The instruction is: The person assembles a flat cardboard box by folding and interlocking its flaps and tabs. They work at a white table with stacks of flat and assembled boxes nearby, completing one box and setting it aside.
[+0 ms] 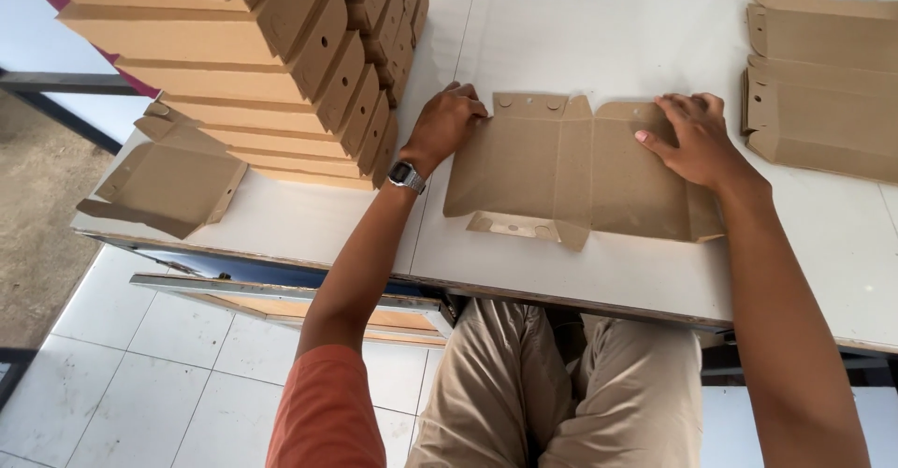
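A flat brown cardboard box blank (561,173) with round holes in its flaps lies on the white table (599,272) in front of me. My left hand (447,124), a grey wristwatch (407,176) on its wrist, grips the blank's left edge with curled fingers. My right hand (690,139) presses flat on the blank's right panel, fingers spread.
A tall leaning stack of folded cardboard boxes (281,66) stands at the left, with one open folded box (168,183) beside it near the table edge. More flat blanks (823,85) lie piled at the right. White tiled floor and my knees show below.
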